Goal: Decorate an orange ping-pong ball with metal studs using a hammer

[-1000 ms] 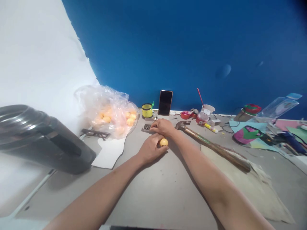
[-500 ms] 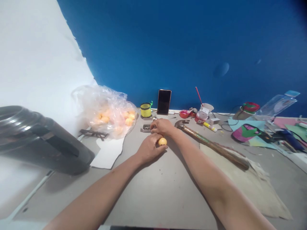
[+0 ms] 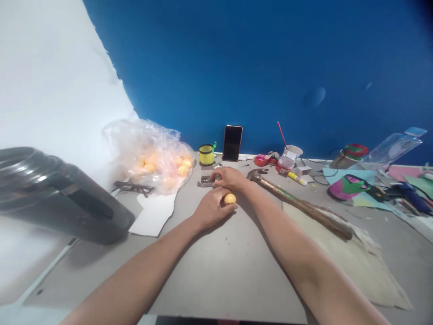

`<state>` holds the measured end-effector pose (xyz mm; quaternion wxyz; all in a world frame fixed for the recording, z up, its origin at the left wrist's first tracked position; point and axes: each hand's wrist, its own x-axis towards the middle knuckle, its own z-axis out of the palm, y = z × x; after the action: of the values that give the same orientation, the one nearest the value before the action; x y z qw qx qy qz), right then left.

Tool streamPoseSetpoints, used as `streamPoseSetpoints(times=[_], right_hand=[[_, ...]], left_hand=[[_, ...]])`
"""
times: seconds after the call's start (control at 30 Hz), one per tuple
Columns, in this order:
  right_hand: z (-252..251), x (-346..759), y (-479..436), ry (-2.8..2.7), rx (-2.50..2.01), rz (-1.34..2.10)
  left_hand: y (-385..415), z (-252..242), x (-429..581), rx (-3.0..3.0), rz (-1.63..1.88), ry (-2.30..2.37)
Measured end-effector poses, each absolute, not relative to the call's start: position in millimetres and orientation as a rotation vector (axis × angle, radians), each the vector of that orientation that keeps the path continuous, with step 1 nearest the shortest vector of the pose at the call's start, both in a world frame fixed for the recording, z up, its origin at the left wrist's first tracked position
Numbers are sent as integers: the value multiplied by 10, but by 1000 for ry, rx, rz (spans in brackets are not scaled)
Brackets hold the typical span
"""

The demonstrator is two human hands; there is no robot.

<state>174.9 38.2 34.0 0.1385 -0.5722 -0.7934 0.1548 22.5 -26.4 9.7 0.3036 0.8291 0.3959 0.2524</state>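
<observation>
Item 1: your L hand, knuckles up on the grey surface, fingers curled shut round a small yellow ball that sat on the surface.
Item 2: your R hand, just behind, fingertips bent down at a small tray of metal bits; grip hidden, can't tell if it held anything.
Item 3: hammer, lying to the R, head near your R wrist.
Item 4: clear bag of orange balls, further L.
Item 5: yellow cup & phone, at the blue wall.
</observation>
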Motion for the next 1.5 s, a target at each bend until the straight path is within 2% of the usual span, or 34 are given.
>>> streamPoseSetpoints(times=[0.4, 1.5], right_hand=[[352, 1648, 355, -2321, -1785, 213], [323, 1729, 374, -2259, -1577, 514]], left_hand=[[-255, 76, 225, 2191, 702, 1002], [-266, 120, 225, 2207, 655, 1014]])
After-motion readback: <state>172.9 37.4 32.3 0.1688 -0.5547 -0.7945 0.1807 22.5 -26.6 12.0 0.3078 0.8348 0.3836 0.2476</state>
